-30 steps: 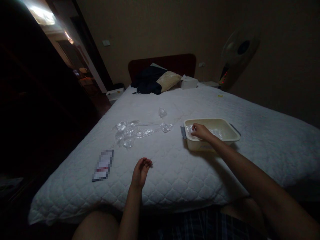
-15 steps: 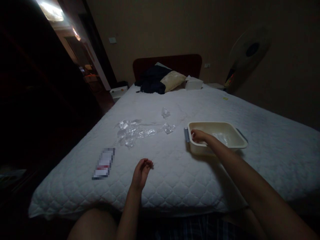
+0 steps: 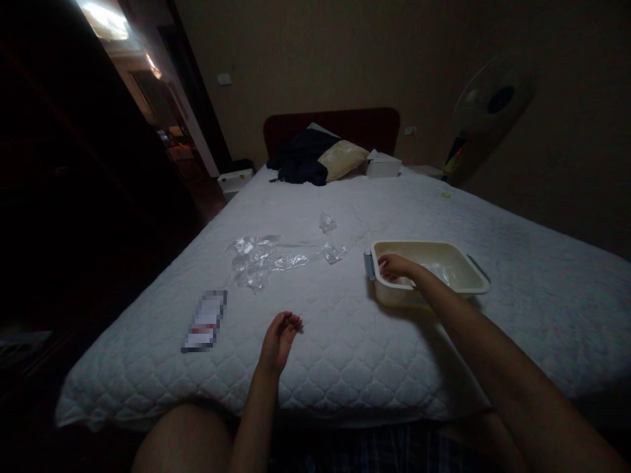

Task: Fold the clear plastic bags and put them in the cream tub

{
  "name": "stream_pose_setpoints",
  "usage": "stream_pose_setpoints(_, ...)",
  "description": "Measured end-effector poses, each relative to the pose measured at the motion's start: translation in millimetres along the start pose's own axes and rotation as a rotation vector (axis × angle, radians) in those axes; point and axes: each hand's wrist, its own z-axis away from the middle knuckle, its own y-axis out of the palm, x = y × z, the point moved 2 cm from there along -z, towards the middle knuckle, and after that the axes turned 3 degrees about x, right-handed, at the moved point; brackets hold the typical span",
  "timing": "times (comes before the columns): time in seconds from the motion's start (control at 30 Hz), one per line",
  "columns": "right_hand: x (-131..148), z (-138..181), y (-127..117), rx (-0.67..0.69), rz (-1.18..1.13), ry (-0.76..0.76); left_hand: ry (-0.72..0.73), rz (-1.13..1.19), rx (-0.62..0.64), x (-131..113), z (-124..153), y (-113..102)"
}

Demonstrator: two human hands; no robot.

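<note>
My right hand (image 3: 394,267) reaches into a cream plastic bin (image 3: 466,286) with grey handles, near its left end. Its fingers point down and are curled together; what they hold, if anything, I cannot make out. Some crumpled clear plastic (image 3: 441,271) lies inside the bin, partly behind my forearm. My left hand (image 3: 282,335) rests palm up by the front of the bed, loosely curled with fingers apart and nothing in it. Beyond it, crumpled clear plastic bags (image 3: 254,263) are spread on the white quilted bed cover (image 3: 335,374).
A phone (image 3: 204,322), blurred out, lies on the left of the bed. Dark clothing (image 3: 303,157), a beige pillow (image 3: 344,159) and a white box (image 3: 384,167) are at the headboard (image 3: 355,121). A fan (image 3: 500,98) stands at the right.
My right hand has shifted very slightly inside the bin, and a little more of something pale shows beneath it. My left hand stays where it was.
</note>
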Motion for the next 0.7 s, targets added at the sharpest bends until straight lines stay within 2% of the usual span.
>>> stream_pose_setpoints(0.1, 0.4, 0.0, -12.6, -0.008, 0.057, 0.023, 0.0, 0.003, -0.006, 0.0, -0.4, -0.2)
stream_pose_setpoints(0.23, 14.3, 9.0, -24.1, -0.169, 0.115, -0.064, 0.004, 0.004, -0.001, -0.1, -0.4, 0.2)
stream_pose_setpoints(0.3, 29.7, 19.0, -22.6, -0.301, 0.164, -0.171, 0.005, 0.004, 0.001, -0.1, -0.3, 0.5)
stream_pose_setpoints(0.37, 50.9, 32.9, -14.2, -0.462, 0.274, -0.367, 0.004, 0.008, 0.003, -0.2, -0.1, 0.8)
stream_pose_setpoints(0.47, 82.5, 51.9, 15.7, -0.467, 0.402, -0.585, 0.0, 0.015, -0.002, -0.4, 0.2, 1.5)
stream_pose_setpoints(0.57, 103.9, 62.6, 62.1, -0.312, 0.551, -0.711, -0.003, 0.009, -0.011, -0.8, 0.1, 2.0)
stream_pose_setpoints(0.67, 105.4, 64.1, 114.5, -0.178, 0.688, -0.743, -0.001, -0.006, -0.014, -1.3, 0.1, 3.1)
stream_pose_setpoints(0.7, 101.5, 63.3, 130.5, -0.171, 0.691, -0.749, 0.0, -0.018, -0.017, -1.5, 0.3, 3.8)
